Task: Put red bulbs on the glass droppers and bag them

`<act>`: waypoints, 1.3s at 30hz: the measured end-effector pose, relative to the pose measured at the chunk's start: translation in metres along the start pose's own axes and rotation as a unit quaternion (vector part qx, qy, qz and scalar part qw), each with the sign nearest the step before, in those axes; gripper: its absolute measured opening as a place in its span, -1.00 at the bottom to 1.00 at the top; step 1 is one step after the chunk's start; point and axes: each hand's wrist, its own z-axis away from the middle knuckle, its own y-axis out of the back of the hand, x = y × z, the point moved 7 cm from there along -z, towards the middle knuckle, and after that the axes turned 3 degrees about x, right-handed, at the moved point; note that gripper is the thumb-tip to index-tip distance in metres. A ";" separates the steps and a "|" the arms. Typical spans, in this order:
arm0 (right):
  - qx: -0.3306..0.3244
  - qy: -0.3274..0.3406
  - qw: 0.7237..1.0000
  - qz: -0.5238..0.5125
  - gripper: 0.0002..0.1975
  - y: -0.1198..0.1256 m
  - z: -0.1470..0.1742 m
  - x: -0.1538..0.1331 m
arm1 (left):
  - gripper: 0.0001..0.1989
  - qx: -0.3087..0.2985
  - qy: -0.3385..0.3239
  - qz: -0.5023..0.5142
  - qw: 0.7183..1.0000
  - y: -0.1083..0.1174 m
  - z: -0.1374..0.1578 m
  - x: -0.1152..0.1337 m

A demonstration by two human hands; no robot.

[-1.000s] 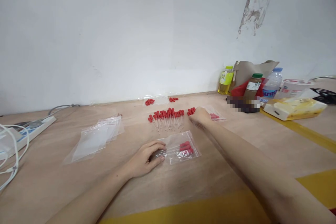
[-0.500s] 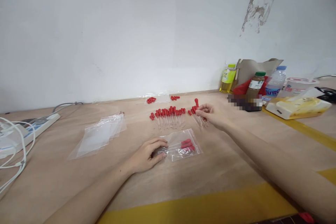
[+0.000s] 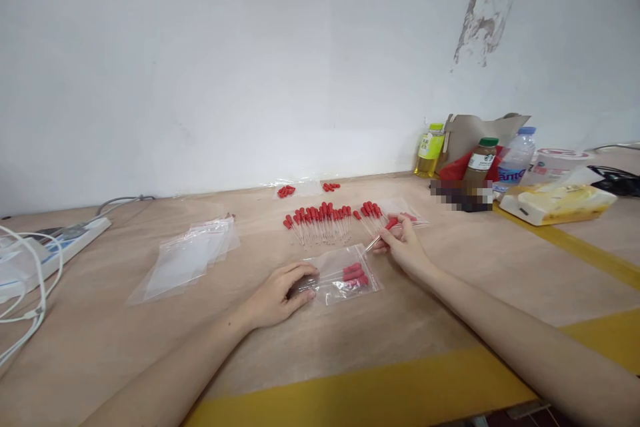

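Observation:
A clear zip-lock bag point(image 3: 334, 285) lies on the table with several red-bulbed droppers point(image 3: 354, 271) inside, bulbs towards its right end. Around the bag's left end curve the fingers and thumb of my left hand point(image 3: 280, 293), gripping it. My right hand point(image 3: 404, 248) pinches one glass dropper point(image 3: 391, 223) near its red bulb, the tip pointing down-left at the bag's right edge. Behind the bag, a row of droppers point(image 3: 325, 215) lies with red bulbs to the back. A smaller group of droppers point(image 3: 369, 209) is just beyond my right hand.
Flat clear bags point(image 3: 187, 257) lie to the left, near a power strip point(image 3: 75, 240) and white cables. Loose red bulbs point(image 3: 286, 191) rest by the wall. On the right stand bottles point(image 3: 430, 150), a paper bag point(image 3: 463, 133) and a tissue pack point(image 3: 557, 205). Another filled bag point(image 3: 407, 213) lies behind my right hand.
My right hand has lifted a dropper from the small group and brought it nearer, tilting it towards the bag's right end. My left hand stays at the bag.

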 end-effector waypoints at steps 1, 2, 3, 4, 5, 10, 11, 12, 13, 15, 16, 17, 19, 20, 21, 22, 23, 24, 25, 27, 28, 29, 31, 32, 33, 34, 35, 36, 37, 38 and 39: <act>-0.011 -0.024 1.000 -0.017 -0.57 -0.004 0.003 0.004 | -0.69 0.002 0.004 -0.001 1.000 0.001 0.000 0.000; -0.021 -0.047 0.998 -0.031 -0.63 -0.008 0.006 0.007 | -0.67 0.003 0.008 -0.003 1.000 0.001 0.000 0.000; -0.031 -0.068 0.996 -0.038 -0.69 -0.011 0.009 0.010 | -0.66 0.004 0.013 -0.004 1.000 0.001 0.001 0.000; -0.039 -0.083 0.995 -0.037 -0.73 -0.012 0.011 0.012 | -0.64 0.003 0.019 -0.005 1.000 0.001 0.001 0.000; -0.045 -0.090 0.995 -0.027 -0.76 -0.013 0.013 0.012 | -0.63 0.003 0.025 -0.006 1.000 0.001 0.001 -0.001; -0.148 -0.032 0.979 0.136 -0.75 -0.013 0.015 0.000 | -0.56 0.004 0.047 -0.005 0.999 0.001 0.003 -0.005; -0.183 -0.013 0.969 0.165 -0.74 -0.015 0.016 -0.003 | -0.55 0.006 0.047 -0.002 0.999 0.001 0.003 -0.005; -0.218 0.003 0.959 0.182 -0.74 -0.018 0.018 -0.005 | -0.55 0.008 0.045 0.000 0.999 0.001 0.003 -0.005; -0.246 0.014 0.951 0.188 -0.74 -0.020 0.020 -0.006 | -0.56 0.010 0.044 0.002 0.999 0.001 0.003 -0.005; -0.277 0.022 0.945 0.176 -0.74 -0.025 0.022 -0.007 | -0.56 0.010 0.045 0.004 0.999 0.001 0.003 -0.005; -0.277 0.024 0.946 0.167 -0.74 -0.026 0.023 -0.006 | -0.56 0.010 0.045 0.004 0.999 0.001 0.003 -0.005; -0.267 0.028 0.950 0.161 -0.75 -0.027 0.022 -0.005 | -0.56 0.009 0.046 0.003 0.999 0.001 0.003 -0.005; -0.241 0.038 0.958 0.151 -0.76 -0.029 0.020 -0.003 | -0.57 0.008 0.047 -0.003 0.999 0.001 0.003 -0.005; -0.235 0.041 0.960 0.149 -0.78 -0.031 0.020 -0.001 | -0.57 0.009 0.046 -0.006 0.999 0.000 0.002 -0.005; -0.235 0.039 0.960 0.149 -0.79 -0.033 0.020 0.001 | -0.57 0.010 0.045 -0.008 0.999 0.001 0.002 -0.005; -0.236 0.033 0.960 0.149 -0.80 -0.036 0.020 0.003 | -0.57 0.010 0.044 -0.009 0.999 0.001 0.002 -0.005; -0.236 0.027 0.960 0.151 -0.80 -0.038 0.020 0.005 | -0.57 0.009 0.044 -0.009 0.999 0.001 0.002 -0.005; -0.232 0.021 0.960 0.155 -0.80 -0.040 0.020 0.007 | -0.57 0.009 0.043 -0.009 0.999 0.001 0.002 -0.004; -0.224 0.018 0.961 0.163 -0.79 -0.041 0.019 0.008 | -0.57 0.009 0.041 -0.010 0.999 0.001 0.002 -0.004; -0.206 0.014 0.961 0.186 -0.79 -0.041 0.017 0.010 | -0.57 0.008 0.040 -0.013 0.999 0.001 0.002 -0.004; -0.201 0.011 0.959 0.200 -0.79 -0.041 0.016 0.012 | -0.57 0.008 0.038 -0.015 0.999 0.001 0.002 -0.003; -0.197 0.007 0.957 0.215 -0.80 -0.040 0.016 0.015 | -0.57 0.008 0.035 -0.017 0.999 0.001 0.001 -0.003; -0.192 0.001 0.950 0.244 -0.81 -0.038 0.014 0.019 | -0.58 0.007 0.026 -0.021 0.999 0.001 0.001 -0.002; -0.185 0.007 0.948 0.259 -0.82 -0.035 0.012 0.019 | -0.58 0.007 0.021 -0.022 1.000 0.001 0.001 -0.002; -0.168 0.024 0.946 0.277 -0.83 -0.031 0.010 0.017 | -0.59 0.007 0.014 -0.023 1.000 0.000 0.001 -0.002; -0.145 0.052 0.941 0.300 -0.83 -0.027 0.007 0.013 | -0.61 0.006 0.010 -0.023 1.000 0.000 0.001 -0.002; -0.115 0.087 0.933 0.329 -0.84 -0.022 0.004 0.006 | -0.63 0.003 0.007 -0.022 1.000 -0.001 0.001 -0.002; -0.081 0.126 0.921 0.361 -0.86 -0.017 0.000 -0.003 | -0.65 0.000 0.005 -0.020 1.000 -0.002 0.001 -0.002; -0.051 0.162 0.903 0.395 -0.87 -0.015 -0.004 -0.012 | -0.66 -0.004 0.005 -0.017 1.000 -0.002 0.001 -0.002; -0.032 0.188 0.883 0.429 -0.88 -0.014 -0.008 -0.020 | -0.67 -0.006 0.006 -0.015 1.000 -0.003 0.001 -0.002; -0.028 0.203 0.863 0.462 -0.88 -0.016 -0.013 -0.027 | -0.67 -0.008 0.007 -0.013 1.000 -0.003 0.001 -0.003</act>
